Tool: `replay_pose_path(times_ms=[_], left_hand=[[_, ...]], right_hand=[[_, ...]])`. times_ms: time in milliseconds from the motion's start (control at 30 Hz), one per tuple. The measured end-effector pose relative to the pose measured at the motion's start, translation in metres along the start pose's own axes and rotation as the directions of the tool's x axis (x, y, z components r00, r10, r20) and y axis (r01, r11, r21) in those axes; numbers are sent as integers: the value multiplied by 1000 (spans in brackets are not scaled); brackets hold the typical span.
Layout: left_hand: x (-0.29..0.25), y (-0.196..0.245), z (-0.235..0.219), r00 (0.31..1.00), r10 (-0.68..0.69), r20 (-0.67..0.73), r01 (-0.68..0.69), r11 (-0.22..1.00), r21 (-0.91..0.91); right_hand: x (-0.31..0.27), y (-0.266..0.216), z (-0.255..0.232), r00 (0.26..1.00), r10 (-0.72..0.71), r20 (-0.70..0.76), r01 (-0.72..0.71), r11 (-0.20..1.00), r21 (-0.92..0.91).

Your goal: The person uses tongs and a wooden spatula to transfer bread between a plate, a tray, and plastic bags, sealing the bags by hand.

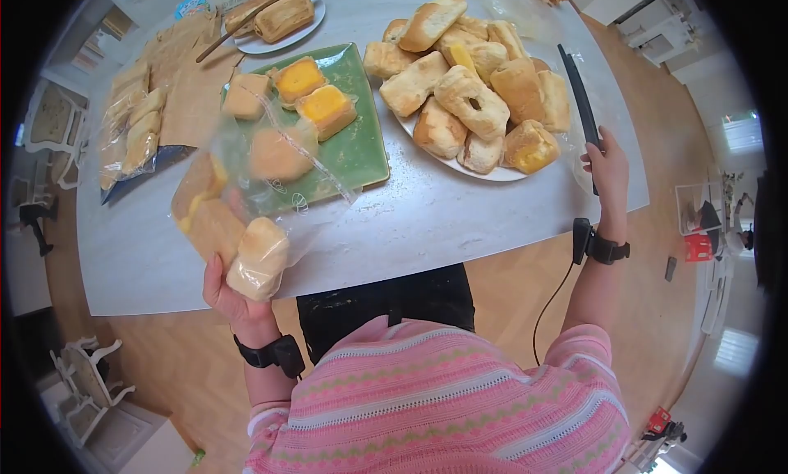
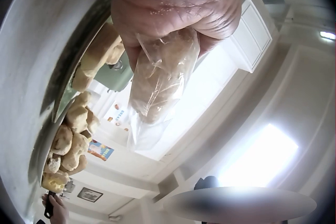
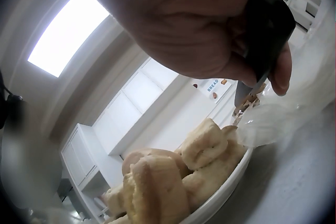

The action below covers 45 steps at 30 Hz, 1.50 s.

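Note:
In the head view my left hand (image 1: 234, 297) grips a clear plastic bag (image 1: 308, 252) with several bread pieces (image 1: 261, 256) in it, at the table's near left edge. The bag's upper part overlaps the green square plate (image 1: 373, 158). The left wrist view shows the fingers curled behind the bagged bread (image 2: 163, 79). At the right edge of the table my right hand (image 1: 609, 166) holds a long knife (image 1: 579, 96) by its black handle (image 3: 265, 32). The knife lies beside the white plate (image 1: 501, 176) heaped with bread pieces (image 1: 472, 100).
Buns with yellow tops (image 1: 327, 109) sit on the green plate. Behind it, a smaller white plate (image 1: 308, 35) carries loaves, with a thin brown stick (image 1: 238, 39) across. Packaged bread (image 1: 135, 129) and brown paper (image 1: 193, 88) lie at left. Clear plastic (image 1: 525, 10) lies at the back right.

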State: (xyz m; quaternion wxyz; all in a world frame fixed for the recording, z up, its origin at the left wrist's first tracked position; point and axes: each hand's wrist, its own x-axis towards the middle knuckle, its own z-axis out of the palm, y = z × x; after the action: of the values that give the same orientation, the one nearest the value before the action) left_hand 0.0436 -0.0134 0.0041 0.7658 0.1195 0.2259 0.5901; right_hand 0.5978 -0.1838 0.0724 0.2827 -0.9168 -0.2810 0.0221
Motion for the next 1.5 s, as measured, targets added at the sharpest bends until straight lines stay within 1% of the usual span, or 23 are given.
replay_pose_path(times_ms=[133, 233, 367, 433, 467, 500, 567, 600, 700, 767, 833, 900, 933, 967, 1033, 1100, 1167, 1200, 1267, 1333, 1400, 1433, 1500], left_hand=[[-2, -1, 1, 1000, -16, 2, 16, 1000, -5], [-2, -3, 2, 1000, -22, 1, 22, 1000, -6], [-3, -4, 2, 1000, -15, -4, 15, 1000, -5], [-4, -3, -1, 1000, -1, -13, 1, 1000, -4], [-4, -2, -2, 1000, 1, -12, -1, 1000, -7], [-4, -2, -1, 1000, 16, -22, -16, 1000, -4], [-4, -4, 2, 1000, 19, -25, -19, 1000, -10], [-4, -5, 6, 999, 26, -30, -26, 1000, -5], [-3, -9, 13, 999, 32, 17, -32, 999, -8], [-3, -10, 13, 1000, 13, 25, -13, 1000, -13], [-5, -8, 11, 1000, 17, 12, -17, 1000, 2], [-6, -6, 11, 1000, 23, -4, -23, 1000, 14], [-6, -4, 10, 1000, 25, 11, -25, 1000, 5], [-7, -3, 10, 999, 28, 24, -28, 1000, -4], [-7, -2, 7, 999, 39, 24, -39, 999, 2], [-6, -2, 8, 999, 47, 25, -48, 999, 9], [-5, -4, 14, 994, 44, 99, -40, 998, -46], [-5, -4, 15, 994, 49, 98, -45, 998, -49], [-4, -6, 14, 992, 50, 120, -42, 997, -63], [-4, -5, 7, 995, 43, 89, -36, 997, -73], [-4, -2, 0, 998, 31, 57, -26, 997, -79], [-4, -2, -3, 999, 29, 46, -24, 996, -88], [-4, -1, -4, 999, 35, 30, -32, 994, -102]], right_hand=[[-2, 1, 7, 999, -51, 8, 50, 996, 71], [1, 7, 13, 999, -41, 28, 41, 999, -9], [1, 13, 16, 999, -34, 28, 33, 999, 43], [-4, 8, 14, 990, -56, -130, 86, 966, 244], [-7, 2, 11, 991, -46, -122, 88, 926, 368], [-14, -8, 6, 992, -56, -109, 93, 923, 374], [-34, -39, 0, 984, -141, -107, 176, 834, 523], [-46, -55, -2, 985, -143, -99, 174, 832, 527], [-88, -104, 5, 942, -336, 13, 270, 780, 564], [-111, -129, 19, 898, -411, 157, 270, 797, 540], [-133, -156, 36, 849, -475, 231, 289, 784, 550], [-144, -175, 59, 795, -568, 212, 403, 757, 515], [-149, -185, 69, 773, -604, 191, 480, 755, 447], [-152, -194, 79, 769, -610, 193, 483, 751, 450], [-159, -212, 97, 735, -670, 101, 611, 720, 330], [-164, -228, 110, 743, -657, 131, 600, 739, 307], [-166, -235, 129, 696, -714, 71, 691, 693, 206], [-166, -238, 136, 671, -738, 67, 722, 672, 168], [-170, -243, 140, 666, -737, 112, 726, 676, 129], [-174, -250, 139, 658, -735, 163, 732, 676, 90], [-179, -257, 137, 696, -682, 223, 682, 726, 93], [-179, -256, 138, 691, -687, 225, 686, 721, 93], [-176, -253, 141, 658, -737, 157, 729, 675, 111]])
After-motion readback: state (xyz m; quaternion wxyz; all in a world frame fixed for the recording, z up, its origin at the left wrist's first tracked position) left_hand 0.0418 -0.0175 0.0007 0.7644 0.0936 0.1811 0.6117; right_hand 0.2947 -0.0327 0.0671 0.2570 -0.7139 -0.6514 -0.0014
